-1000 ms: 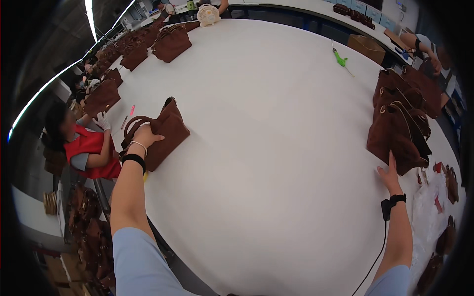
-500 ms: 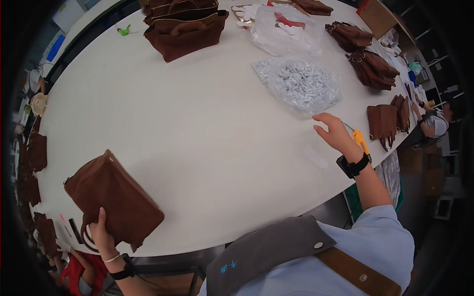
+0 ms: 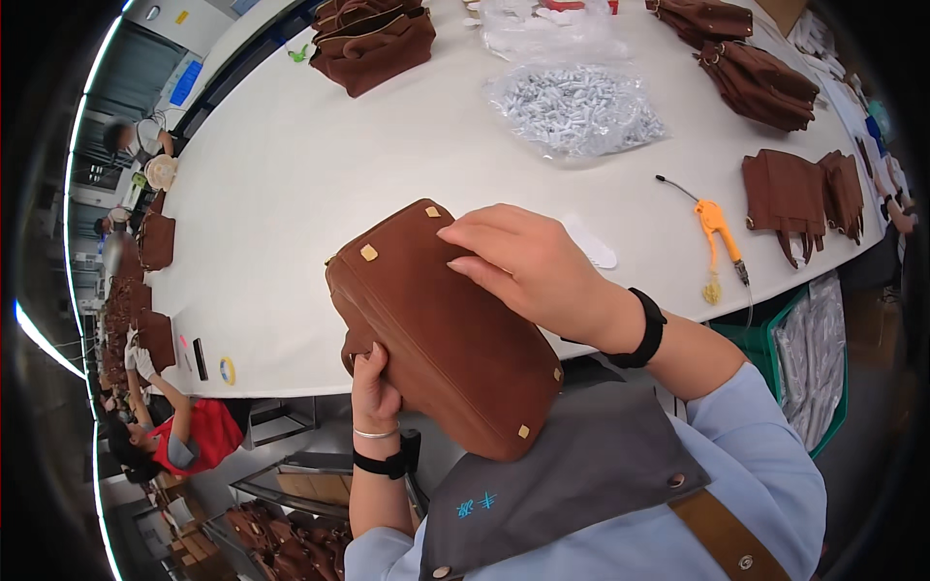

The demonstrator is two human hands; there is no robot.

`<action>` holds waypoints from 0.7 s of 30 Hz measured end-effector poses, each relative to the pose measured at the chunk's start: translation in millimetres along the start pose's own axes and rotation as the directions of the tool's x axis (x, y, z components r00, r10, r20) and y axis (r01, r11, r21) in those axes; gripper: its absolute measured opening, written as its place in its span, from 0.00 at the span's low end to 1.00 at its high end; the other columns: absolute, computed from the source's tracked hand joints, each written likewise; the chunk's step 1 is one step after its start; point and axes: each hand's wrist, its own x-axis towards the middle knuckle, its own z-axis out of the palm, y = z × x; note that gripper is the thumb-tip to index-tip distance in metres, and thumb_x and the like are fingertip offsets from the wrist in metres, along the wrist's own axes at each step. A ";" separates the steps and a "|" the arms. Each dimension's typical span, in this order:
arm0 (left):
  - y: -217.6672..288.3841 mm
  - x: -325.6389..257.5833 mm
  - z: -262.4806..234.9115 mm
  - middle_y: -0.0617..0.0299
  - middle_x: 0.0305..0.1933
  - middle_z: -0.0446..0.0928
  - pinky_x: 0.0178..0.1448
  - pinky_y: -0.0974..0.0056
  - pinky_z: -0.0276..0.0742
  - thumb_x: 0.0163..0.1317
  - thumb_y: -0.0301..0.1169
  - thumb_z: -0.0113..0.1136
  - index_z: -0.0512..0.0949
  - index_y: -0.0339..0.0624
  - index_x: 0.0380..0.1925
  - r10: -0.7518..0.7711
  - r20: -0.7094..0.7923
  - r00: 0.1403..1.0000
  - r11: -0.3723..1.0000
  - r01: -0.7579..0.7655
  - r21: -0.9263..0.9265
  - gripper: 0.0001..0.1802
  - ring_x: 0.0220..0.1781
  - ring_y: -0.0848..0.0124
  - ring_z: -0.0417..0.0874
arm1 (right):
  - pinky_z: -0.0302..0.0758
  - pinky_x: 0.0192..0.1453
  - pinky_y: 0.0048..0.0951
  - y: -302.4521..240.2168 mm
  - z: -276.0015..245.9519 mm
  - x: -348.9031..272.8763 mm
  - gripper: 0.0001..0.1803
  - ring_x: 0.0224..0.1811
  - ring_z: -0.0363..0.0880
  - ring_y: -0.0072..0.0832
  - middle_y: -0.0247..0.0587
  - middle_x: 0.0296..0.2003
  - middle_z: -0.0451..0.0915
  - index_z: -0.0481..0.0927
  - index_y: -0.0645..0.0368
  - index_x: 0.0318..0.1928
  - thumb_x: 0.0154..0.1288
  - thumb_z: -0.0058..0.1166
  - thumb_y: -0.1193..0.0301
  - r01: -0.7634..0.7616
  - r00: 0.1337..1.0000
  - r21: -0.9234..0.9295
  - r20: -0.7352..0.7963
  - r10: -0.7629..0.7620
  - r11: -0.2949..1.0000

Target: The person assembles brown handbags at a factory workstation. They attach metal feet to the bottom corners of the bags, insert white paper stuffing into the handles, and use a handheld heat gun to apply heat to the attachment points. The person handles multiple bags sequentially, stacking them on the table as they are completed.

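A brown leather handbag [image 3: 455,320] is tilted up before me, its flat base with small gold-coloured metal feet facing me. My left hand [image 3: 376,392] grips it at its left side, thumb on the outside and fingers curled around its edge. Over the upper part of the base is my right hand [image 3: 528,261], fingers stretched out and thumb apart, with nothing between them. Whether its fingertips touch the leather I cannot tell. To the right of that hand, a yellow air blow gun [image 3: 713,225] with a thin black nozzle lies on the white table [image 3: 262,213].
A clear plastic bag [image 3: 581,111] of small white pieces lies farther back. More brown bags [image 3: 373,48] stand at the far left, and others [image 3: 785,194] lie at the right. A green bin [image 3: 823,426] stands below the table edge. A co-worker in red [image 3: 208,436] is at left.
My left hand has brought the handbag from the left to the middle and turned its base toward me. My right hand has moved left over it. The view has shifted.
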 end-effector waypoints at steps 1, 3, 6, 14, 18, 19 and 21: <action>-1.1 -4.6 6.4 0.55 0.63 0.73 0.67 0.56 0.73 0.65 0.35 0.64 0.65 0.36 0.64 0.002 0.008 1.000 1.000 -0.002 0.005 0.31 0.63 0.61 0.76 | 0.78 0.46 0.34 -1.5 -2.4 -1.3 0.14 0.42 0.81 0.39 0.45 0.41 0.82 0.80 0.64 0.48 0.61 0.61 0.76 0.032 0.999 -0.013 -0.015 -0.032 0.999; -0.6 -10.6 21.0 0.55 0.63 0.73 0.67 0.56 0.72 0.65 0.35 0.64 0.64 0.36 0.65 0.016 0.006 1.000 0.997 -0.016 0.071 0.32 0.64 0.61 0.75 | 0.79 0.45 0.34 -8.7 -8.4 -3.6 0.14 0.41 0.81 0.39 0.45 0.40 0.82 0.80 0.64 0.47 0.60 0.61 0.76 0.089 0.995 -0.045 -0.038 -0.090 0.995; 5.4 -19.4 30.1 0.55 0.64 0.73 0.67 0.56 0.71 0.65 0.35 0.64 0.64 0.36 0.65 0.024 0.015 1.000 0.989 -0.026 0.148 0.32 0.65 0.62 0.73 | 0.79 0.43 0.34 -24.9 -12.2 -1.7 0.14 0.41 0.80 0.39 0.44 0.38 0.81 0.80 0.66 0.45 0.57 0.59 0.75 0.204 0.975 -0.121 -0.066 -0.213 0.971; 26.9 -34.8 43.9 0.56 0.64 0.72 0.67 0.56 0.70 0.63 0.35 0.65 0.65 0.36 0.65 -0.005 0.076 0.997 0.962 -0.016 0.273 0.33 0.65 0.62 0.73 | 0.79 0.35 0.30 -51.4 -21.0 2.8 0.19 0.34 0.78 0.37 0.47 0.35 0.78 0.78 0.73 0.44 0.49 0.57 0.77 0.493 0.861 -0.454 0.132 -0.491 0.742; 30.4 -43.8 40.1 0.56 0.64 0.72 0.67 0.57 0.71 0.62 0.36 0.66 0.65 0.36 0.65 -0.002 0.096 0.995 0.966 -0.023 0.259 0.34 0.64 0.63 0.74 | 0.77 0.33 0.28 -57.7 -20.1 5.3 0.16 0.32 0.76 0.34 0.44 0.32 0.76 0.77 0.71 0.39 0.47 0.56 0.76 0.556 0.812 -0.464 0.124 -0.571 0.690; 29.0 -44.6 40.5 0.56 0.64 0.72 0.67 0.57 0.71 0.62 0.36 0.67 0.65 0.36 0.65 0.009 0.108 0.994 0.967 -0.036 0.254 0.34 0.65 0.63 0.74 | 0.76 0.32 0.27 -57.0 -18.2 4.6 0.12 0.31 0.74 0.31 0.40 0.29 0.74 0.77 0.68 0.34 0.47 0.55 0.75 0.557 0.800 -0.484 0.095 -0.593 0.674; 31.3 -45.7 41.3 0.56 0.64 0.72 0.67 0.57 0.71 0.62 0.36 0.66 0.65 0.36 0.65 -0.008 0.118 0.993 0.966 -0.023 0.258 0.34 0.65 0.63 0.73 | 0.74 0.30 0.25 -57.8 -15.2 3.3 0.07 0.29 0.73 0.29 0.37 0.26 0.73 0.76 0.64 0.29 0.47 0.54 0.74 0.557 0.784 -0.517 0.069 -0.616 0.651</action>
